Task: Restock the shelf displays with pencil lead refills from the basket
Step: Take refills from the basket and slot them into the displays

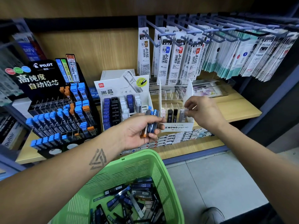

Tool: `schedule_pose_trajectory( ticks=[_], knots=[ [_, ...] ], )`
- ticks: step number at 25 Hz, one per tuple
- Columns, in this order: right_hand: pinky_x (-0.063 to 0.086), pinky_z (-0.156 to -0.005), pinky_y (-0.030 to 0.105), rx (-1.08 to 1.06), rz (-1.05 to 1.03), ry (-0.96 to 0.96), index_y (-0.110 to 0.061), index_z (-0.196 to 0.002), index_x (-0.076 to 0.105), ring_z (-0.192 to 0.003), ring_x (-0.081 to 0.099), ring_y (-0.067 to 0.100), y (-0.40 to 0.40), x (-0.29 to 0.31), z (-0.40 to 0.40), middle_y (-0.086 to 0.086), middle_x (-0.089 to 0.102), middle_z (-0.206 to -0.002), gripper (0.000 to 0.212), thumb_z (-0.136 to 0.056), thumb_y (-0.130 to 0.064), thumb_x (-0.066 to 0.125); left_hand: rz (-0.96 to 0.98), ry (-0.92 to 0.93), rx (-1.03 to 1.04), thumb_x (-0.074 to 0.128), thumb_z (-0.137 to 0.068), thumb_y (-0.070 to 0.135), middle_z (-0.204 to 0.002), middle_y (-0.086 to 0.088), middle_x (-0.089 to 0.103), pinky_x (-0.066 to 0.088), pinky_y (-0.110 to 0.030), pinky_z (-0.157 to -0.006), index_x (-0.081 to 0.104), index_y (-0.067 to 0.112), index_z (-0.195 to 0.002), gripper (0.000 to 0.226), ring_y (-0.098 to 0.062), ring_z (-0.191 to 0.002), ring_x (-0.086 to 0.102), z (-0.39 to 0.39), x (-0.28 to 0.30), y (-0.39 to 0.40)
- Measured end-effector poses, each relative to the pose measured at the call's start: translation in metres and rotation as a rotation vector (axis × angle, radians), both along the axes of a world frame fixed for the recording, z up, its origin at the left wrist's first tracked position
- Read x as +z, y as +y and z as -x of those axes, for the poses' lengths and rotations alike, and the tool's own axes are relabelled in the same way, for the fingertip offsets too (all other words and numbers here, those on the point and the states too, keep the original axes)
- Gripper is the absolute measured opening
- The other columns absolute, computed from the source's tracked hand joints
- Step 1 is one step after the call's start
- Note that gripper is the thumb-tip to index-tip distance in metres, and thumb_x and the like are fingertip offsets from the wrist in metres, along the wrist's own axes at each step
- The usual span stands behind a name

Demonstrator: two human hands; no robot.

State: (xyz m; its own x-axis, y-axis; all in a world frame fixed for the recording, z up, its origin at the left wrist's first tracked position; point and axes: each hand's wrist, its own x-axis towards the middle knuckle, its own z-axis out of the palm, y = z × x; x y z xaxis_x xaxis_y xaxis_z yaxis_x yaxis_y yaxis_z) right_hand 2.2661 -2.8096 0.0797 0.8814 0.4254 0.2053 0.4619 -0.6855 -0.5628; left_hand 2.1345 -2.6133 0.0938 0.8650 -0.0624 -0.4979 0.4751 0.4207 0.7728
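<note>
My left hand [139, 131] grips a bundle of lead refill tubes [151, 122] with blue and orange caps, held in front of the white Deli display box [124, 88]. My right hand [202, 110] pinches a grey refill case [183, 114] at the front row of the white MONO graph display [178, 126], where a few black cases stand. A green basket [142, 165] below holds several loose refill cases [129, 199]. The black Pilot rack [53, 113] at the left carries several blue-capped and orange-capped tubes.
Pen refill packs [178, 57] hang from hooks above the wooden shelf [234, 107]. Small boxes [178, 138] line the shelf's front edge. A clear tray [208, 89] sits at the back right. Tiled floor and a shoe [212, 214] show at the lower right.
</note>
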Motion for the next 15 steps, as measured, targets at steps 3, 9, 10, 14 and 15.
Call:
schedule_pose_trajectory(
  ticks=[3, 9, 10, 14, 15],
  knots=[
    [0.048, -0.067, 0.027, -0.01, 0.029, -0.027, -0.017, -0.086, 0.068, -0.073, 0.065, 0.016, 0.002, -0.005, 0.002, -0.003, 0.067, -0.079, 0.016, -0.081, -0.009, 0.08, -0.003, 0.011, -0.015, 0.058, -0.095, 0.006, -0.076, -0.012, 0.062, 0.031, -0.016, -0.039, 0.064, -0.002, -0.106, 0.015, -0.012, -0.052, 0.046, 0.0, -0.001, 0.001],
    [0.046, -0.065, 0.022, 0.001, 0.072, -0.049, -0.019, -0.086, 0.07, -0.072, 0.064, 0.011, 0.002, -0.006, 0.001, -0.003, 0.068, -0.079, 0.014, -0.082, -0.01, 0.08, -0.044, 0.012, -0.02, 0.063, -0.092, 0.005, -0.068, -0.008, 0.056, 0.027, -0.015, -0.037, 0.063, 0.002, -0.103, 0.011, -0.011, -0.05, 0.043, 0.001, -0.001, 0.001],
    [0.046, -0.064, 0.021, 0.01, 0.083, -0.041, -0.019, -0.086, 0.07, -0.071, 0.065, 0.011, 0.003, -0.01, 0.001, -0.004, 0.069, -0.079, 0.013, -0.082, -0.011, 0.08, -0.051, 0.01, -0.022, 0.065, -0.091, 0.005, -0.067, -0.007, 0.054, 0.027, -0.015, -0.037, 0.062, 0.003, -0.102, 0.012, -0.011, -0.05, 0.042, 0.001, -0.001, 0.001],
    [0.055, -0.065, 0.03, -0.021, 0.175, -0.087, -0.018, -0.089, 0.075, -0.071, 0.067, 0.019, 0.006, -0.021, 0.004, 0.003, 0.074, -0.081, 0.011, -0.089, -0.009, 0.07, -0.078, -0.002, -0.037, 0.067, -0.088, 0.002, -0.065, -0.004, 0.047, 0.023, -0.015, -0.037, 0.062, 0.007, -0.094, 0.009, -0.01, -0.048, 0.039, 0.002, -0.002, 0.0],
    [0.057, -0.068, 0.034, -0.038, 0.23, -0.158, -0.018, -0.09, 0.076, -0.074, 0.067, 0.023, 0.006, -0.021, 0.005, 0.004, 0.074, -0.085, 0.013, -0.089, -0.01, 0.067, -0.08, -0.005, -0.04, 0.066, -0.088, -0.001, -0.065, -0.004, 0.046, 0.022, -0.015, -0.036, 0.062, 0.007, -0.092, 0.01, -0.01, -0.048, 0.038, 0.003, -0.002, 0.0]
  ],
)
